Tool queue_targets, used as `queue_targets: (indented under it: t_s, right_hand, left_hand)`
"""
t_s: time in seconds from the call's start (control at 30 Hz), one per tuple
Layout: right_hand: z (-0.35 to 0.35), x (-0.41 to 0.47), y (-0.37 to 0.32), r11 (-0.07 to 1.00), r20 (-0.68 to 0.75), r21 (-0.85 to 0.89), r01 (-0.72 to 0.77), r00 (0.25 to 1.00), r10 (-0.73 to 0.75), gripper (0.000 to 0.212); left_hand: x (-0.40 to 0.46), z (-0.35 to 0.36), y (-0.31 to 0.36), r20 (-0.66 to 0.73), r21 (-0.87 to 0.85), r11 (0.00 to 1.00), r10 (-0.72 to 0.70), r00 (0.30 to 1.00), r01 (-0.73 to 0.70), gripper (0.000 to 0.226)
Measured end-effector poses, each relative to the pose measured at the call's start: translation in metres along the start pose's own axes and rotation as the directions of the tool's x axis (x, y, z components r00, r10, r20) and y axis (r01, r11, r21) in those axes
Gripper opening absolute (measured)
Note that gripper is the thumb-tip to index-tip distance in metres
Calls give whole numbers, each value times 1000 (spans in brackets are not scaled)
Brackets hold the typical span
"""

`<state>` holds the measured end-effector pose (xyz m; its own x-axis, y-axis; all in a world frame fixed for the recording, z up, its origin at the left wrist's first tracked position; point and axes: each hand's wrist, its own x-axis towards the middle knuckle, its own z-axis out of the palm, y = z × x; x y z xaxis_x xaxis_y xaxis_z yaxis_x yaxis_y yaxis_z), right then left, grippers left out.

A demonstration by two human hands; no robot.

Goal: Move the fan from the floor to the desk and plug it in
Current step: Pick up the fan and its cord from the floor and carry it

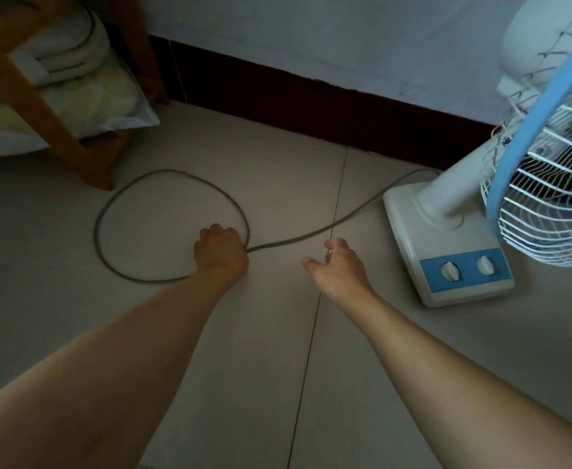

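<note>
A white fan with a blue-rimmed wire cage and a blue panel bearing two knobs stands on the tiled floor at the right. Its grey cord runs left from the base and curls into a loop on the floor. My left hand is a closed fist on the cord where the loop crosses itself. My right hand hovers just to the right of it, fingers loosely spread, holding nothing, close to the cord. The plug is not visible.
A wooden furniture leg stands at the upper left with a plastic-wrapped bundle behind it. A dark skirting board runs along the pale wall at the back. Pale floor tiles lie below my arms.
</note>
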<state>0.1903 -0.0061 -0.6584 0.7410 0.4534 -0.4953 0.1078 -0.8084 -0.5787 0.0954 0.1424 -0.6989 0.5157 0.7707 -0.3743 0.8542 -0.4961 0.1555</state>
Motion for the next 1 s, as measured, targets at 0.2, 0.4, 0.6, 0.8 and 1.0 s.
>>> queue_targets:
  t_s: [0.2,0.4,0.6,0.8,1.0]
  right_hand:
    - [-4,-14,4,1000,-30,13,-19,999,19,51]
    - [-33,-38,18,998,-75,45,-33,997,36,51]
    - [-68,-69,47,995,-187,79,-53,980,67,49]
    - [-103,-82,91,985,-233,156,-71,967,106,56]
    - [-139,-67,128,972,-260,207,-108,952,161,55]
  left_hand:
    - [-15,-10,1,7,-288,954,89,996,-83,20]
    - [-42,-35,25,151,-502,862,166,974,-69,21]
    - [-82,-51,75,327,-624,781,240,914,18,26]
    - [-119,-35,130,372,-746,655,265,890,118,24]
    - [-133,-7,184,356,-831,504,160,921,235,21]
